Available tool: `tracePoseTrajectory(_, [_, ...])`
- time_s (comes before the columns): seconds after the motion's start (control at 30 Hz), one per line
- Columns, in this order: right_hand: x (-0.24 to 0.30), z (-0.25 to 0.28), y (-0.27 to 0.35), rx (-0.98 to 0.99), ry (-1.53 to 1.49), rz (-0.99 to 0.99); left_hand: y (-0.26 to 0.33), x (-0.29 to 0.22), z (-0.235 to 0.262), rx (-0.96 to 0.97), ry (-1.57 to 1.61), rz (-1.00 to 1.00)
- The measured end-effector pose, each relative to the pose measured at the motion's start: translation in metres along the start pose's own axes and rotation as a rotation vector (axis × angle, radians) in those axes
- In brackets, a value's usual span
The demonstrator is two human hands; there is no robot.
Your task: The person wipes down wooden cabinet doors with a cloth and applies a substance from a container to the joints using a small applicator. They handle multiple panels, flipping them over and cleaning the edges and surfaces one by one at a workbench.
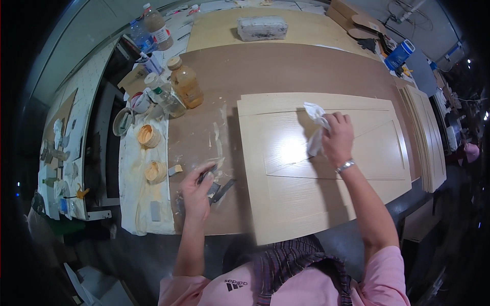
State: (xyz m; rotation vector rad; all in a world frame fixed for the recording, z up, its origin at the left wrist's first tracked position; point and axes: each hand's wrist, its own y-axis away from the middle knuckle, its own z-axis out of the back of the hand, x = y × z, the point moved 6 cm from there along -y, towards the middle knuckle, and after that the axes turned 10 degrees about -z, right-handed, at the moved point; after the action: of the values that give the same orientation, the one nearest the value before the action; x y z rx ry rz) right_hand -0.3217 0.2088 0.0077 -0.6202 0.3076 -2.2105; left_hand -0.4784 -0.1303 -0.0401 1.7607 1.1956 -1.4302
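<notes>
White cloth (315, 127), crumpled, is bunched in the right hand (338, 138), fingers curled tight around it and pressing it onto the pale cream door panel (286, 204). The panel lies flat on the brown board tabletop (286, 69), glossy under the light, its near edge overhanging toward the person. Over on the left, the left hand (196, 191) closes its fingers around a dark-handled putty knife (206, 176), with a second blade (222, 189) lying just beside it on the smeared board. Further left, two open tubs of tan filler (149, 135) sit on a stained white sheet (135, 204). Far left stand amber bottles (185, 81). Far across the table rests a grey block (262, 28).
</notes>
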Motion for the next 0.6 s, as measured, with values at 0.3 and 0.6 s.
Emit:
tracePoseTrajectory(0.3, [0.023, -0.009, 0.036, 0.042, 0.011, 0.118, -0.089, 0.036, -0.015, 0.142, -0.633, -0.407])
tracePoseTrajectory(0.6, [0.023, -0.01, 0.033, 0.073, 0.017, 0.105, -0.119, 0.034, -0.028, 0.162, -0.701, -0.473])
